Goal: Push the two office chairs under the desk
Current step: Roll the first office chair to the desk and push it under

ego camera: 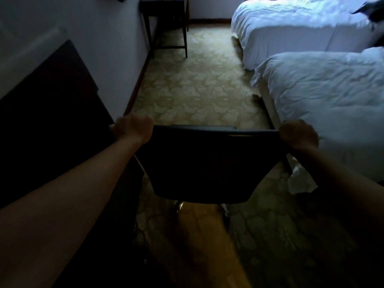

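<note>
Dim bedroom light falls across a patterned carpet (199,84) in pale beige, with leaf-like shapes woven through it. Both hands grip the top corners of a dark office chair (203,163): the left hand (133,127) is curled round the left corner of the backrest, and the right hand (299,134) is curled round the right corner. Smooth and dark, the backrest is broad at the top edge and narrows toward the bottom, where a shiny metal base (180,205) peeks out. Seen from behind, the chair stands on the carpet in the aisle, facing away from the person. Just left of the chair runs a dark flat-topped desk (54,104) set against the pale wall (99,38); the chair is beside it, not beneath it. Right of the chair lies a bed (332,96) with a white, rumpled duvet, and a second white bed (301,28) sits beyond that one. Far ahead of the chair, against the same wall, stands a small dark table (166,17) on thin straight legs. Near the chair's lower right, a crumpled white paper or cloth (301,181) lies on the floor.
</note>
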